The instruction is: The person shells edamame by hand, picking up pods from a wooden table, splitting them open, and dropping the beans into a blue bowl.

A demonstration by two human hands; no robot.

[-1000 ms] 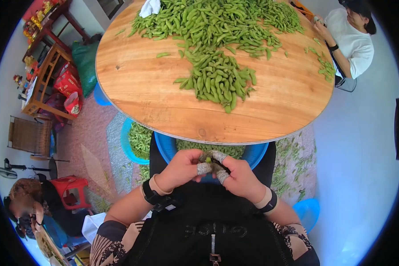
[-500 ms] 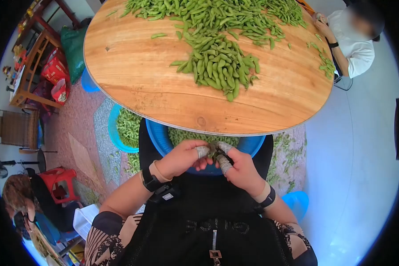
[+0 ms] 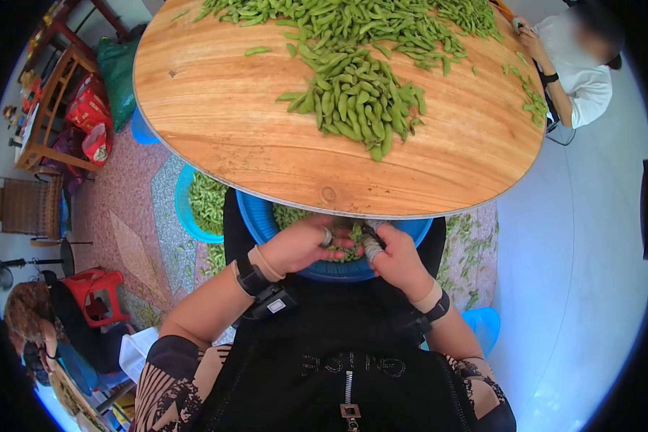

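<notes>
My left hand (image 3: 302,242) is over the blue basin (image 3: 255,216), fingers apart and partly under the table edge. Grey tape wraps its thumb. My right hand (image 3: 394,261), taped on thumb and finger, is closed beside it, pinching a green soybean pod (image 3: 356,232) that is partly hidden by the fingers. Light green beans (image 3: 286,215) lie in the basin below. On the round wooden table (image 3: 216,129) in front is a heap of soybean pods (image 3: 360,101).
Left of the basin, a turquoise tub (image 3: 185,205) holds green pods or husks. More green scraps (image 3: 468,248) litter the floor at right. A person in a white shirt (image 3: 579,83) sits across the table; another person (image 3: 32,309) is at lower left, near a red stool (image 3: 97,295).
My hands were together at the basin's near side. Now my left hand has moved forward with its fingers spread over the basin, while my right hand stays closed, slightly farther right.
</notes>
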